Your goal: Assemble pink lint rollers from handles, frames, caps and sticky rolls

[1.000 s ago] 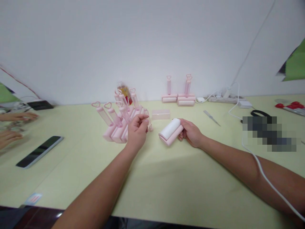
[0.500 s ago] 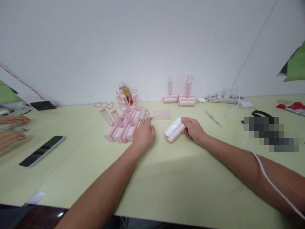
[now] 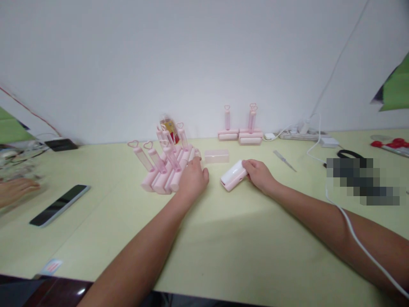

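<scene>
My right hand (image 3: 259,175) grips one end of a pink-and-white lint roller head (image 3: 234,175), fingers closed on it. It is tilted just over the table, and no handle shows on it. To the left, my left hand (image 3: 193,178) is closed at the right side of a cluster of pink lint rollers (image 3: 164,179). The pale pink tip of a lint roller (image 3: 197,153) shows above its fingers; the rest is hidden by the hand. Several clustered rollers have translucent handles with heart-shaped loops pointing up. A translucent pink cover (image 3: 216,156) lies between and beyond my hands.
More lint rollers (image 3: 250,138) stand by the wall, right of a colourful packet (image 3: 172,130). A thin pointed tool (image 3: 284,160), a power strip (image 3: 297,135) and a white cable (image 3: 348,217) are on the right. Left are a phone (image 3: 60,205) and another person's hand (image 3: 19,191).
The lint roller head in my right hand has turned a little about its length, showing more pink side. My left hand stays nearly in place. The other person's hands have moved at the left.
</scene>
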Demonstrator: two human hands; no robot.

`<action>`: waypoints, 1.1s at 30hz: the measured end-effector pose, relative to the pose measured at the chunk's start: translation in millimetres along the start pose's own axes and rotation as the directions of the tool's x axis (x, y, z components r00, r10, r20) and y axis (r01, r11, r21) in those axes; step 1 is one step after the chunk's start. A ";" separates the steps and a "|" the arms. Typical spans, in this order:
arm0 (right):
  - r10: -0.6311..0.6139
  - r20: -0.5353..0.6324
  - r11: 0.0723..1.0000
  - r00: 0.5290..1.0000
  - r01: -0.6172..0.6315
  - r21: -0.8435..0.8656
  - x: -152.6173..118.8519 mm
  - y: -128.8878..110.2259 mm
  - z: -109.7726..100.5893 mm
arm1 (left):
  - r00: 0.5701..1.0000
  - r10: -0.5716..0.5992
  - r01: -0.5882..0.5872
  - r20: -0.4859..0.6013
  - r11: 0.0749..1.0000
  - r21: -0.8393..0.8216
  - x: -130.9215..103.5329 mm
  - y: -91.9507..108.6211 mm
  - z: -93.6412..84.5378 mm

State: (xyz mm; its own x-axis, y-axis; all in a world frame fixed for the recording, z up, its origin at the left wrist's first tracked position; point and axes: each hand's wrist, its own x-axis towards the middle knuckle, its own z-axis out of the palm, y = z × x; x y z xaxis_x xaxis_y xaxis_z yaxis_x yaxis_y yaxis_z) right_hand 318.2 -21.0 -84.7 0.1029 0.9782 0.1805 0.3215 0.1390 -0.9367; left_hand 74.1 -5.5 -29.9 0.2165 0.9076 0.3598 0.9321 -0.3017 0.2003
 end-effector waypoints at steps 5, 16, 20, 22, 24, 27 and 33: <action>-0.035 -0.075 0.955 0.997 0.011 -0.296 2.7 -0.6 -4.9 | 0.988 -0.057 0.038 0.141 0.990 0.133 5.5 -3.1 7.3; -0.026 -0.002 0.829 1.000 0.020 -0.558 1.4 -1.1 -8.4 | 0.997 0.060 -0.061 0.048 0.997 0.035 7.3 0.6 7.9; -0.030 -0.004 0.814 1.000 0.022 -0.580 0.1 -1.8 -7.4 | 0.957 0.132 -0.152 -0.259 0.986 -0.062 16.0 -1.0 -6.2; -0.034 -0.010 0.812 0.999 0.022 -0.583 -0.3 -1.8 -7.0 | 0.965 0.095 -0.118 -0.246 0.990 -0.081 23.1 -1.7 -10.3; -0.041 -0.022 0.815 0.999 0.020 -0.580 -0.5 -1.6 -6.6 | 0.985 0.044 -0.062 -0.165 0.993 -0.101 31.7 -1.4 -11.5; -0.059 -0.044 0.828 0.997 0.024 -0.561 -0.2 -0.7 -6.0 | 0.998 -0.002 -0.003 -0.064 0.996 -0.088 45.3 -1.0 -8.5; -0.121 -0.108 0.869 0.987 0.053 -0.491 -0.8 -4.6 -6.2 | 0.998 0.061 -0.060 0.006 0.996 -0.071 56.1 -4.6 -3.3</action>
State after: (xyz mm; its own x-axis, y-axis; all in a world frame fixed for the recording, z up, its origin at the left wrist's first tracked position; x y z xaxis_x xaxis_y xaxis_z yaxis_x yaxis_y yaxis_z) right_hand 322.4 -23.3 -78.7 0.1639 0.9317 0.3241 0.7475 0.0971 -0.6572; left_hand 81.1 45.8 -7.6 0.2746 0.8893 0.3657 0.8944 -0.3759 0.2425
